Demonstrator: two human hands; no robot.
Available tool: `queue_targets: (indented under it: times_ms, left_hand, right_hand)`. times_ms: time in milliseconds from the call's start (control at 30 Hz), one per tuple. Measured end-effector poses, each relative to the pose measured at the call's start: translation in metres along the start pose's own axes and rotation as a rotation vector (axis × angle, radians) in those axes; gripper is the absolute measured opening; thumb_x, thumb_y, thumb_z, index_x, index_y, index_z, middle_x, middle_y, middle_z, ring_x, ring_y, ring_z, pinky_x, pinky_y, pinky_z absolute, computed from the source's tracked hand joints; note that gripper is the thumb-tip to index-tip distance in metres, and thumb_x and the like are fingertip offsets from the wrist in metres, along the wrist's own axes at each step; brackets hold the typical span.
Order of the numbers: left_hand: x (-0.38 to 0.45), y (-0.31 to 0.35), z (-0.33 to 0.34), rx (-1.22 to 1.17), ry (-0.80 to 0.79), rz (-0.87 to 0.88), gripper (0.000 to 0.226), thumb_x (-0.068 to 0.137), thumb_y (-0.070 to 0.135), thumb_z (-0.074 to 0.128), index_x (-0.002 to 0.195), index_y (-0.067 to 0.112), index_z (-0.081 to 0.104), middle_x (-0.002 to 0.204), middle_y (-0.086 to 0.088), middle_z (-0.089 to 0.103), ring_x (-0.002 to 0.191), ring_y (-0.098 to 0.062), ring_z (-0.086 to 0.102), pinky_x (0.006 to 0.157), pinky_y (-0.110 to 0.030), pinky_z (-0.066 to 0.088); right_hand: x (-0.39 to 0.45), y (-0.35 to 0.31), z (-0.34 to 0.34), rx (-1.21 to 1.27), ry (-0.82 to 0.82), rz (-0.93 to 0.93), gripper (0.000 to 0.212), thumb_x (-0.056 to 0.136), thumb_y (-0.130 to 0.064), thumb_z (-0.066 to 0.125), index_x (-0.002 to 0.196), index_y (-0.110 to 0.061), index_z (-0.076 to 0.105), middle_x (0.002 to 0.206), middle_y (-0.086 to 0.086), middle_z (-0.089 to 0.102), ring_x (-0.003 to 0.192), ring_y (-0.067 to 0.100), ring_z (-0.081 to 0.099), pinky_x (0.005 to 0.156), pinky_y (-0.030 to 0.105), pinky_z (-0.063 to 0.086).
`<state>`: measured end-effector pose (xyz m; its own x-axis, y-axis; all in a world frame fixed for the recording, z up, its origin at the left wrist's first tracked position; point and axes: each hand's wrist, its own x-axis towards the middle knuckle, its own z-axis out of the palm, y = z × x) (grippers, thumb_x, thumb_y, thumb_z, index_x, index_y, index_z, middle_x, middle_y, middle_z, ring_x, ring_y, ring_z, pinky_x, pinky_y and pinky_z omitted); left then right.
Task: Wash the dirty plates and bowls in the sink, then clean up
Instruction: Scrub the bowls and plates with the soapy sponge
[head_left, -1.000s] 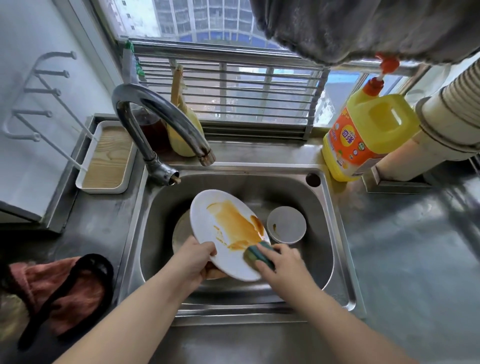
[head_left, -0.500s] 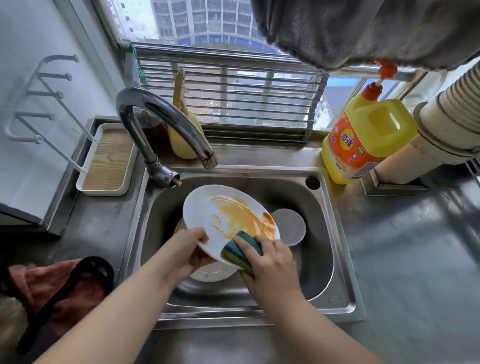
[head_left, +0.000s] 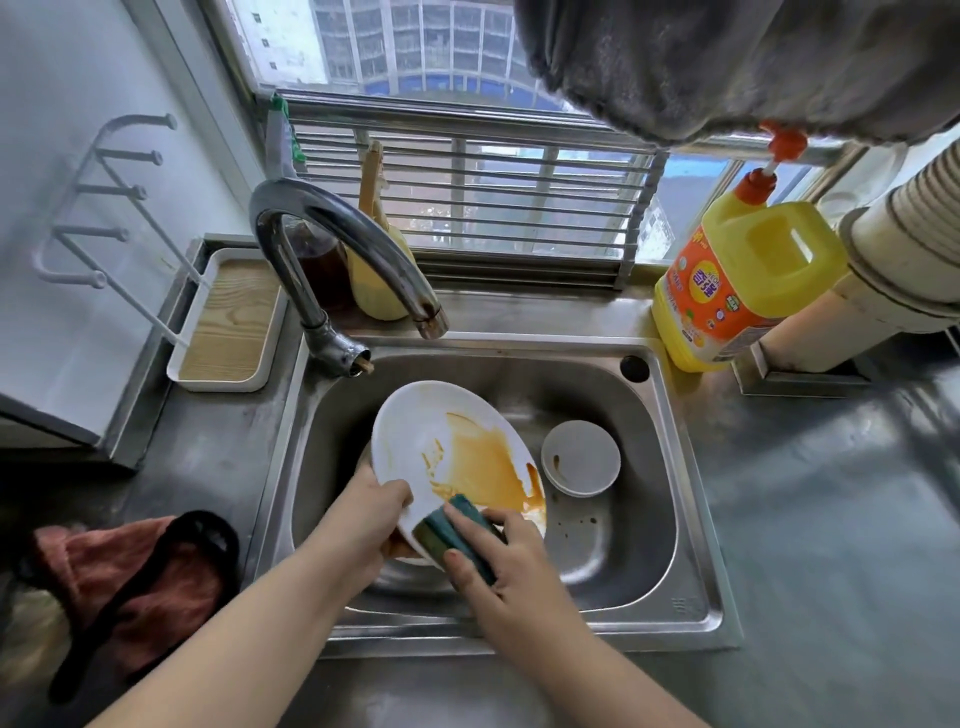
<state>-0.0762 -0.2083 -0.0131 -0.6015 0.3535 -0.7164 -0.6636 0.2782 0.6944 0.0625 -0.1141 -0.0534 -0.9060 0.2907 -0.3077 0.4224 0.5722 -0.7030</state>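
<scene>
A white plate (head_left: 415, 436) smeared with orange sauce is tilted over the steel sink (head_left: 691, 519). My left hand (head_left: 371, 514) grips its lower left rim. My right hand (head_left: 498, 561) holds a green and yellow sponge (head_left: 452, 530) against the plate's lower edge. A small white bowl (head_left: 581, 457) with a brown spot sits in the basin to the right of the plate. Under the plate another dish is mostly hidden.
The curved faucet (head_left: 343, 244) arches over the basin's back left. A yellow detergent bottle (head_left: 737, 280) stands at the back right. A white tray (head_left: 228, 322) with a wooden floor lies to the left. A red and black cloth (head_left: 130, 577) lies on the counter.
The plate has tipped and shifted slightly, and the sponge has slid along its lower edge. The bowl is more exposed than half a second ago.
</scene>
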Motion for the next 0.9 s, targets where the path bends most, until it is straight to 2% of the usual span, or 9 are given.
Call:
queue_targets:
  times_ms: [100,167,300,367,500,600,700,800,900]
  left_hand:
    - [-0.003,0.001,-0.001,0.011,-0.024,-0.004,0.042,0.088,-0.012,0.03,0.101,0.019,0.056,0.084,-0.007,0.07,0.072,-0.024,0.067,0.046,-0.034,0.055]
    - [-0.004,0.001,0.003,0.004,-0.036,-0.016,0.041,0.088,-0.012,0.029,0.096,0.019,0.056,0.085,-0.007,0.07,0.076,-0.024,0.066,0.047,-0.035,0.056]
    - [0.003,-0.001,-0.001,-0.028,0.001,-0.013,0.05,0.085,-0.013,0.029,0.119,0.016,0.052,0.098,-0.017,0.07,0.078,-0.033,0.069,0.051,-0.041,0.056]
    - [0.004,-0.001,-0.004,-0.023,-0.006,-0.016,0.05,0.086,-0.013,0.03,0.12,0.016,0.051,0.097,-0.016,0.069,0.079,-0.034,0.068,0.05,-0.04,0.056]
    - [-0.003,-0.001,0.002,0.006,-0.046,-0.036,0.04,0.09,-0.011,0.03,0.102,0.017,0.056,0.088,-0.008,0.07,0.079,-0.026,0.067,0.047,-0.035,0.055]
    - [-0.001,0.001,0.0,-0.016,-0.031,-0.021,0.041,0.089,-0.012,0.029,0.101,0.015,0.056,0.076,-0.008,0.072,0.066,-0.026,0.07,0.045,-0.035,0.054]
    - [0.003,0.007,-0.007,0.011,-0.018,-0.068,0.041,0.087,-0.013,0.032,0.114,0.009,0.053,0.082,-0.014,0.069,0.067,-0.029,0.067,0.044,-0.035,0.054]
    - [0.005,0.021,-0.013,0.06,-0.114,-0.163,0.035,0.087,-0.011,0.032,0.111,0.006,0.052,0.09,-0.018,0.067,0.075,-0.03,0.065,0.044,-0.034,0.055]
    - [0.008,0.029,-0.011,-0.034,-0.13,-0.14,0.033,0.088,-0.009,0.032,0.105,0.009,0.053,0.093,-0.016,0.068,0.08,-0.028,0.065,0.048,-0.034,0.057]
  right_hand:
    - [0.018,0.037,-0.019,-0.17,0.014,0.123,0.065,0.085,-0.073,0.028,0.143,-0.044,0.035,0.134,-0.001,0.039,0.125,0.018,0.032,0.106,0.024,0.027]
    - [0.026,0.042,-0.025,-0.214,0.017,0.293,0.054,0.094,-0.059,0.035,0.145,-0.042,0.034,0.135,0.003,0.038,0.126,0.023,0.03,0.109,0.032,0.028]
    - [0.005,-0.005,-0.004,0.044,0.031,0.044,0.049,0.096,-0.051,0.044,0.144,-0.043,0.036,0.132,-0.005,0.031,0.125,0.011,0.027,0.109,0.023,0.023]
    - [0.005,0.004,-0.006,0.005,0.006,0.01,0.048,0.096,-0.05,0.044,0.143,-0.045,0.035,0.132,-0.007,0.033,0.124,0.01,0.029,0.108,0.024,0.025]
    - [0.026,0.041,-0.023,-0.27,-0.033,0.314,0.05,0.098,-0.051,0.036,0.147,-0.042,0.03,0.137,0.005,0.036,0.124,0.024,0.03,0.107,0.035,0.029]
    - [0.014,0.005,-0.011,-0.127,-0.038,0.175,0.056,0.094,-0.06,0.037,0.146,-0.042,0.031,0.14,0.002,0.033,0.127,0.021,0.026,0.109,0.032,0.026]
    - [0.001,-0.008,-0.009,-0.126,-0.017,0.029,0.083,0.069,-0.086,0.034,0.143,-0.049,0.032,0.136,-0.002,0.036,0.126,0.02,0.03,0.109,0.034,0.026]
    - [0.011,0.021,-0.02,-0.466,0.195,-0.104,0.083,0.058,-0.058,0.074,0.135,-0.043,0.045,0.111,0.005,0.059,0.096,0.028,0.056,0.085,0.044,0.052]
    - [0.017,0.03,-0.028,-0.496,0.32,-0.068,0.084,0.046,-0.033,0.088,0.126,-0.034,0.059,0.101,0.008,0.063,0.082,0.03,0.059,0.074,0.043,0.054]
